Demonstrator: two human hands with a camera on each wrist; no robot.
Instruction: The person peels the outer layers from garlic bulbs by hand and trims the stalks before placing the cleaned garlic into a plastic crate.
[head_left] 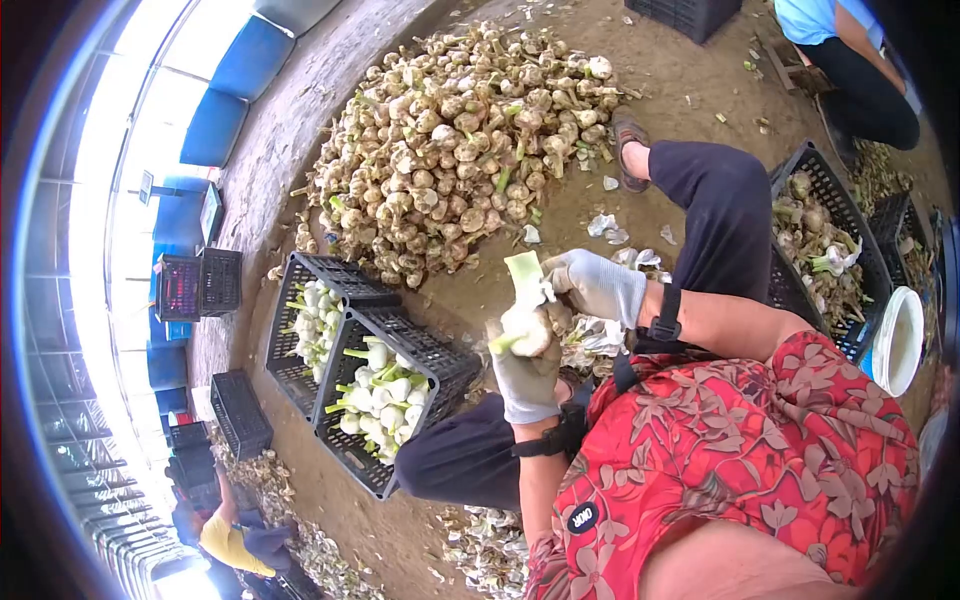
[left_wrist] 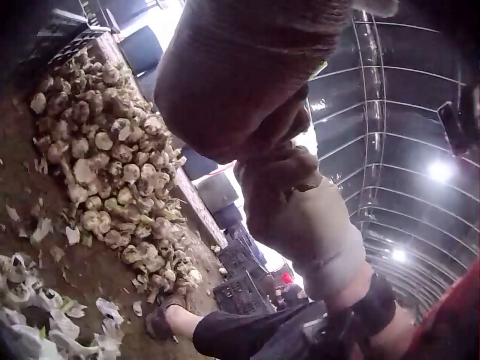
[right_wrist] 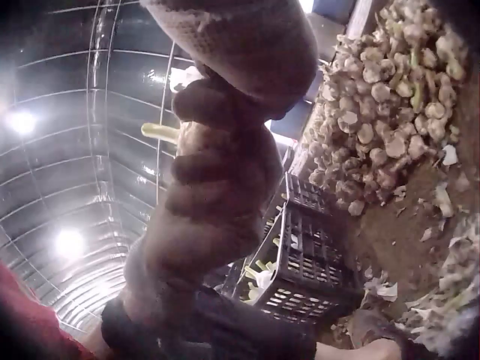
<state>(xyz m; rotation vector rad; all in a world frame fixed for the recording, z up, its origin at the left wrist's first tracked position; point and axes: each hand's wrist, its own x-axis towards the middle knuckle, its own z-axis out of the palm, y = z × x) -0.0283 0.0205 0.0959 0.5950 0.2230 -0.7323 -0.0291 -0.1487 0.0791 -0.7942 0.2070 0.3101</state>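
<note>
Two grey-white work gloves cover the hands, which meet in the middle of the head view. My left hand (head_left: 527, 385) grips a whitish garlic bulb (head_left: 530, 332) from below, with a thick pale-green stem (head_left: 523, 272) rising from it. Beside that stem, my right hand (head_left: 603, 285) pinches a loose white piece of garlic skin (head_left: 546, 290). In the right wrist view, a green stalk end (right_wrist: 159, 133) sticks out past the left hand (right_wrist: 217, 184). The right hand (right_wrist: 244, 45) overlaps the top of it there. Gloved fingers hide most of the bulb in both wrist views.
A large heap of unpeeled garlic (head_left: 450, 150) lies ahead on the dirt floor. Two black crates (head_left: 375, 330) of peeled white garlic stand left. At right are a crate of husks (head_left: 845, 290) and a white bucket (head_left: 900, 340). Peeled skins (head_left: 595, 340) litter the ground. Other people sit farther off.
</note>
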